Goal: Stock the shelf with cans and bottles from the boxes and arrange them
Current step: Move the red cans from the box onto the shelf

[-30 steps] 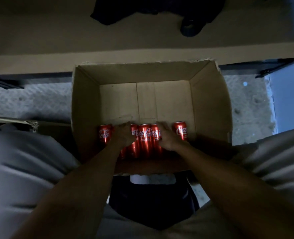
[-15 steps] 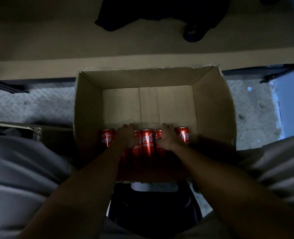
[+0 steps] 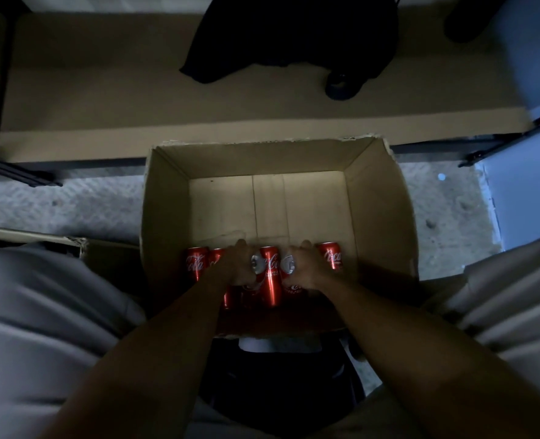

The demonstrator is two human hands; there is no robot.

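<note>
An open cardboard box [image 3: 379, 201] stands on the floor between my knees. Several red cola cans lie in a row along its near wall. My left hand [image 3: 235, 264] grips one can [image 3: 256, 264] whose silver top shows beside my fingers. My right hand [image 3: 303, 269] grips another can [image 3: 288, 265], its silver top also tipped up. One red can [image 3: 270, 280] lies between the two hands. More cans lie at the far left [image 3: 196, 264] and far right [image 3: 332, 263] of the row.
The far half of the box floor is bare cardboard. Beyond the box runs a low tan shelf board [image 3: 135, 99] with a dark cloth [image 3: 281, 42] and a dark tape roll [image 3: 340, 85] on it. Another box edge [image 3: 72, 243] sits at left.
Both hands have closed round a can each and tipped them up, so their silver tops now show. The view has shifted down a little.
</note>
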